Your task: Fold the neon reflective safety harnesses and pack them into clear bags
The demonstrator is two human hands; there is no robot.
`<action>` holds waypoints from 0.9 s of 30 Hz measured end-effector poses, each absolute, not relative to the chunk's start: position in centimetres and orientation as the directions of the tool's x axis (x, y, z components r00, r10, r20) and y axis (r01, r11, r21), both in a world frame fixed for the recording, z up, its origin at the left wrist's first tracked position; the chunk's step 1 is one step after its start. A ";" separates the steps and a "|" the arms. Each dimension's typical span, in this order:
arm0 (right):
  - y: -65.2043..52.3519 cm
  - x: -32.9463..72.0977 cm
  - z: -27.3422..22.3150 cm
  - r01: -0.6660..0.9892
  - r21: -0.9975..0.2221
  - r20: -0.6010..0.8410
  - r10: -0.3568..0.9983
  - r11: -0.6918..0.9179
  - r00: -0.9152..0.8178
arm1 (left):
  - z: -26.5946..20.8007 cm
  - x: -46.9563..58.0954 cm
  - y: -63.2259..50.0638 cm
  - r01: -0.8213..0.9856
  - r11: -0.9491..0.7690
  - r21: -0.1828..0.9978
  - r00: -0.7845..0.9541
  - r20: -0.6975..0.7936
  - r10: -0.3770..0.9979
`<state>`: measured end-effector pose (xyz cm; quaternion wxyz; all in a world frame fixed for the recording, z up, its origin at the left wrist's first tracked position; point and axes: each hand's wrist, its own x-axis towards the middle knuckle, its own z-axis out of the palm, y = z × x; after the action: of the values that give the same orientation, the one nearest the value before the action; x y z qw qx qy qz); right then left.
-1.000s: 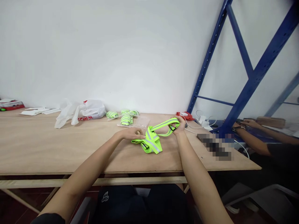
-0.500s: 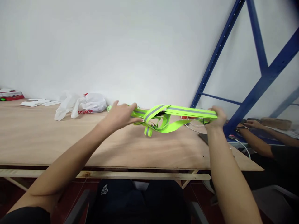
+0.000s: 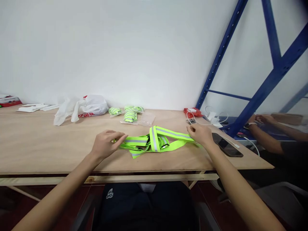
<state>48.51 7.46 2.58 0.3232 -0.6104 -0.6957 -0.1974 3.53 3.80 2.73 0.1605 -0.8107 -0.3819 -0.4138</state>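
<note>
A neon yellow-green reflective strap (image 3: pixel 154 139) with a grey stripe lies bunched on the wooden table (image 3: pixel 60 144). Its middle is looped over itself, and a black buckle (image 3: pixel 165 146) shows to the right of that loop. My left hand (image 3: pixel 106 143) pinches the left end between thumb and fingers. Closed on the right end is my right hand (image 3: pixel 200 134), close to the tabletop. The exact ends of the strap are hidden inside both hands.
Behind lie several wrapped green reflective bundles (image 3: pixel 131 114) and a white plastic bag (image 3: pixel 95 105). To the right are a phone (image 3: pixel 227 146), white cables, a red cloth-like item (image 3: pixel 193 112) and a blue metal frame (image 3: pixel 262 86). A co-worker's arms (image 3: pixel 267 131) are beyond it.
Both hands have come down and nearer, laying the raised strap on the table. My right hand has moved left, and the bundles and phone are now uncovered.
</note>
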 end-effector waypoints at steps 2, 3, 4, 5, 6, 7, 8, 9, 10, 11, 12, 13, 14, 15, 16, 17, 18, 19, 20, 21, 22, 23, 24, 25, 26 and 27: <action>7.2 46.9 3.2 0.930 -0.240 0.687 0.726 0.279 -0.041 | 3.7 4.1 3.7 0.749 -0.639 0.178 0.242 0.823 0.513; 7.0 45.7 3.8 0.887 -0.298 0.689 0.722 0.352 -0.055 | 4.5 4.7 3.7 0.753 -0.622 0.216 0.210 0.817 0.538; 6.7 44.4 4.3 0.840 -0.337 0.680 0.726 0.426 -0.096 | 5.4 5.4 3.9 0.759 -0.606 0.238 0.215 0.788 0.578; 6.3 42.8 4.9 0.799 -0.357 0.666 0.732 0.484 -0.145 | 6.2 6.3 4.1 0.773 -0.588 0.239 0.260 0.726 0.637; 5.9 41.2 5.3 0.768 -0.369 0.644 0.739 0.524 -0.195 | 7.0 7.3 4.4 0.792 -0.568 0.224 0.327 0.630 0.704; 5.6 39.5 5.6 0.754 -0.375 0.609 0.756 0.540 -0.239 | 7.5 8.3 4.8 0.809 -0.554 0.196 0.393 0.521 0.758; 5.3 37.9 5.6 0.761 -0.376 0.557 0.786 0.528 -0.270 | 7.8 9.3 5.3 0.824 -0.543 0.162 0.443 0.413 0.796; 5.1 36.4 5.5 0.782 -0.356 0.507 0.809 0.512 -0.299 | 7.9 10.3 5.8 0.836 -0.533 0.131 0.475 0.313 0.823; 5.0 35.0 5.2 0.804 -0.319 0.472 0.820 0.501 -0.324 | 7.8 11.2 6.4 0.844 -0.525 0.109 0.495 0.222 0.840; 5.0 34.0 4.7 0.818 -0.288 0.441 0.827 0.499 -0.349 | 7.6 11.9 7.0 0.845 -0.525 0.096 0.510 0.143 0.848; 5.1 33.3 4.2 0.821 -0.274 0.420 0.830 0.500 -0.366 | 7.2 12.6 7.6 0.843 -0.530 0.091 0.524 0.083 0.848; 5.2 32.9 3.7 0.812 -0.288 0.400 0.834 0.508 -0.380 | 6.8 13.1 8.2 0.840 -0.534 0.093 0.533 0.038 0.845; 5.3 32.8 3.3 0.788 -0.330 0.391 0.835 0.520 -0.387 | 6.3 13.4 8.7 0.835 -0.541 0.101 0.543 0.003 0.840; 5.5 33.1 3.0 0.749 -0.399 0.396 0.836 0.528 -0.379 | 6.0 13.6 9.2 0.829 -0.548 0.116 0.553 -0.018 0.833; 5.6 33.6 2.7 0.693 -0.489 0.411 0.841 0.530 -0.353 | 5.6 13.6 9.5 0.821 -0.555 0.133 0.563 -0.028 0.826; 5.7 34.4 2.6 0.616 -0.589 0.427 0.849 0.523 -0.312 | 5.4 13.5 9.9 0.812 -0.564 0.152 0.574 -0.024 0.819; 5.7 35.5 2.6 0.525 -0.683 0.446 0.859 0.508 -0.250 | 5.3 13.2 10.1 0.801 -0.573 0.175 0.583 -0.008 0.812; 5.8 36.7 2.6 0.425 -0.764 0.453 0.873 0.485 -0.182 | 5.2 12.9 10.3 0.785 -0.585 0.204 0.594 0.017 0.804; 5.8 38.0 2.7 0.325 -0.825 0.447 0.886 0.462 -0.124 | 5.2 12.5 10.5 0.764 -0.600 0.239 0.607 0.050 0.793; 5.9 39.4 2.7 0.255 -0.854 0.458 0.888 0.453 -0.044 | 5.3 12.1 10.6 0.731 -0.621 0.282 0.625 0.089 0.776; 5.9 40.7 2.7 0.225 -0.863 0.472 0.881 0.453 0.034 | 5.4 11.8 10.7 0.683 -0.652 0.330 0.650 0.132 0.748; 6.0 42.0 2.7 0.211 -0.871 0.468 0.880 0.443 0.084 | 5.5 11.4 10.8 0.623 -0.686 0.376 0.676 0.182 0.714; 6.1 43.1 2.7 0.218 -0.881 0.449 0.886 0.419 0.111 | 5.7 11.2 10.8 0.563 -0.717 0.411 0.694 0.235 0.680; 6.2 44.0 2.7 0.248 -0.892 0.413 0.904 0.377 0.109 | 5.9 11.1 10.8 0.514 -0.742 0.431 0.701 0.287 0.652; 6.2 44.7 2.7 0.296 -0.898 0.363 0.928 0.326 0.080 | 6.0 11.1 10.8 0.484 -0.757 0.439 0.696 0.331 0.637; 6.2 45.1 2.8 0.365 -0.888 0.317 0.947 0.281 0.043 | 6.1 11.2 10.7 0.476 -0.762 0.440 0.681 0.364 0.635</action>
<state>45.11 6.21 2.80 0.4973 -0.5235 -0.6269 0.2927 11.17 10.70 6.12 -0.1565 -0.9033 -0.3076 -0.2549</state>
